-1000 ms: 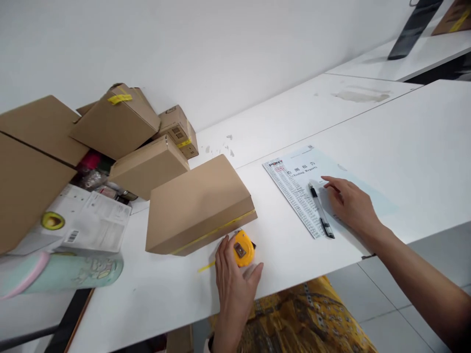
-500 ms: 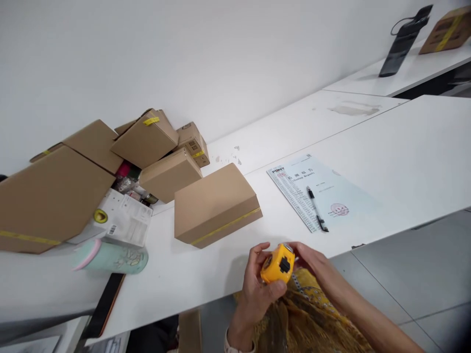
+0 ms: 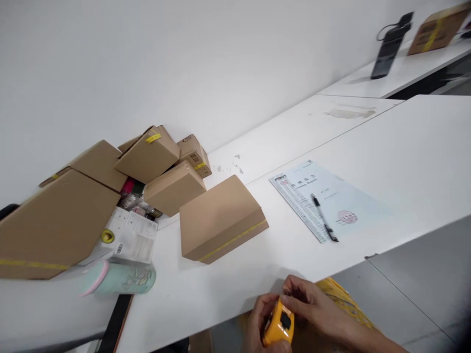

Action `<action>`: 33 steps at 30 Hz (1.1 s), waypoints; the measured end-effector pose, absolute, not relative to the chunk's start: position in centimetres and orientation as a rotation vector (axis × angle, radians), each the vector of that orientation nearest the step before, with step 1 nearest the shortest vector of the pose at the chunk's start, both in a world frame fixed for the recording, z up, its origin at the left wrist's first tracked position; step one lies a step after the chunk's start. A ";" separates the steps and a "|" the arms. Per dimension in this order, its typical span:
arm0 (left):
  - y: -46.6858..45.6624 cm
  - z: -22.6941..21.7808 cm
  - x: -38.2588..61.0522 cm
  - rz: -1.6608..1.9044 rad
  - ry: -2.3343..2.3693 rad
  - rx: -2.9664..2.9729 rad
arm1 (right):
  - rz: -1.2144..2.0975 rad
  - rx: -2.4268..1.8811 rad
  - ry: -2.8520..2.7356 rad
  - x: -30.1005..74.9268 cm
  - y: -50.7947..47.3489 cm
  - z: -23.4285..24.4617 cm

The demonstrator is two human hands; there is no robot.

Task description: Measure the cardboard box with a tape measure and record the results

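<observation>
A yellow tape measure (image 3: pixel 276 329) with a black button lies in my left hand (image 3: pixel 257 323), whose fingers wrap round its body at the table's front edge. My right hand (image 3: pixel 311 300) is closed at the upper end of the case, its thumb and fingers pinching there; the tape's tip is hidden. Just beyond the hands, a closed cardboard box (image 3: pixel 221 218) with a yellow tape strip along its side rests on the white table (image 3: pixel 235 289). To the right, a pen (image 3: pixel 324 218) lies across a pale blue printed report (image 3: pixel 338 196).
Several cardboard boxes (image 3: pixel 149 154) are piled at the left against the wall, beside a white package (image 3: pixel 136 235) and a mint-green bottle (image 3: pixel 128 278) on its side. A dark water bottle (image 3: pixel 388 51) and another box (image 3: pixel 437 32) stand far right.
The view has shifted, so both hands and the tape measure appear lower. My right hand has come over the top end of the tape measure, its fingers now more visible.
</observation>
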State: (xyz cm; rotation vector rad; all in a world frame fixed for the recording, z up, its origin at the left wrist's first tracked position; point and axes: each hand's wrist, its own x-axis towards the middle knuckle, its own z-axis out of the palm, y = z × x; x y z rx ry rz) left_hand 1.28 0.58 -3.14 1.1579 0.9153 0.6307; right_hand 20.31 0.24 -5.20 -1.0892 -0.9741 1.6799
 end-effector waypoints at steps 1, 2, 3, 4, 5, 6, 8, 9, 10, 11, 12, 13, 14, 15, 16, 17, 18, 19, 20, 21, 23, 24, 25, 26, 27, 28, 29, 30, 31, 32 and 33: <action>1.0 -2.6 0.6 0.660 0.952 1.155 | 1.673 -1.111 -0.981 20.6 0.9 -4.7; 1.6 -1.9 -0.2 0.697 0.990 1.156 | 1.656 -1.131 -0.991 21.0 1.7 -4.1; 2.3 -1.0 -1.2 0.739 1.028 1.160 | 1.624 -1.147 -1.004 21.7 2.6 -3.3; 3.1 0.1 -2.3 0.785 1.065 1.168 | 1.574 -1.159 -1.021 22.6 3.7 -2.5; 3.9 1.4 -3.6 0.834 1.102 1.177 | 1.505 -1.172 -1.036 23.6 4.9 -1.6; 4.7 2.7 -5.0 0.884 1.143 1.189 | 1.419 -1.182 -1.048 24.7 6.3 -0.7; 6.6 5.6 -7.7 0.982 1.218 1.213 | 1.243 -1.205 -1.052 26.8 9.2 1.1; 7.6 7.0 -9.1 1.025 1.245 1.220 | 1.164 -1.213 -1.033 27.7 10.6 1.9; 8.7 8.3 -10.4 1.061 1.267 1.227 | 1.112 -1.205 -1.002 28.4 12.1 2.6; 9.9 9.5 -11.6 1.090 1.277 1.236 | 1.094 -1.183 -0.981 28.8 13.5 3.2; 11.0 10.4 -12.7 1.122 1.282 1.243 | 1.088 -1.165 -0.971 28.9 14.8 3.7; 12.2 11.0 -13.7 1.139 1.287 1.243 | 1.095 -1.156 -0.975 28.9 16.0 4.0; 13.3 11.4 -14.5 1.149 1.290 1.240 | 1.104 -1.159 -0.993 28.6 17.0 4.2; 14.5 11.6 -15.3 1.151 1.293 1.231 | 1.109 -1.182 -1.022 28.2 18.0 4.3; 15.5 11.5 -16.0 1.146 1.297 1.218 | 1.107 -1.220 -1.055 27.7 18.9 4.2; 16.5 11.4 -16.5 1.138 1.301 1.203 | 1.100 -1.262 -1.087 27.1 19.7 4.1; 17.5 11.1 -17.1 1.128 1.305 1.186 | 1.090 -1.301 -1.114 26.6 20.5 4.0; 18.4 10.8 -17.5 1.116 1.308 1.169 | 1.081 -1.334 -1.135 26.1 21.2 3.8; 19.2 10.4 -17.9 1.106 1.311 1.153 | 1.073 -1.359 -1.150 25.7 21.9 3.7; 19.9 10.2 -18.3 1.097 1.313 1.136 | 1.068 -1.376 -1.163 25.4 22.4 3.6; 21.0 9.7 -18.9 1.080 1.318 1.104 | 1.054 -1.418 -1.187 24.8 23.3 3.6; 21.5 9.6 -19.2 1.071 1.320 1.088 | 1.041 -1.448 -1.201 24.5 23.6 3.7; 21.9 9.5 -19.4 1.062 1.322 1.073 | 1.024 -1.481 -1.216 24.3 23.8 3.7; 22.3 9.4 -19.6 1.052 1.323 1.059 | 1.006 -1.515 -1.233 24.1 23.9 3.8; 22.6 9.3 -19.8 1.041 1.323 1.046 | 0.986 -1.546 -1.250 23.9 24.0 3.9; 22.9 9.2 -19.9 1.031 1.325 1.034 | 0.968 -1.573 -1.268 23.7 24.0 3.9; 23.2 9.0 -20.0 1.020 1.326 1.023 | 0.957 -1.592 -1.287 23.6 24.0 4.0; 23.4 8.8 -20.1 1.009 1.327 1.013 | 0.951 -1.603 -1.307 23.5 24.0 3.9; 23.6 8.5 -20.1 1.001 1.328 1.004 | 0.952 -1.608 -1.323 23.4 24.0 3.9; 23.8 8.3 -20.1 0.993 1.327 0.997 | 0.961 -1.610 -1.330 23.3 24.0 3.8; 24.0 8.0 -20.0 0.987 1.324 0.991 | 0.980 -1.611 -1.323 23.2 24.0 3.7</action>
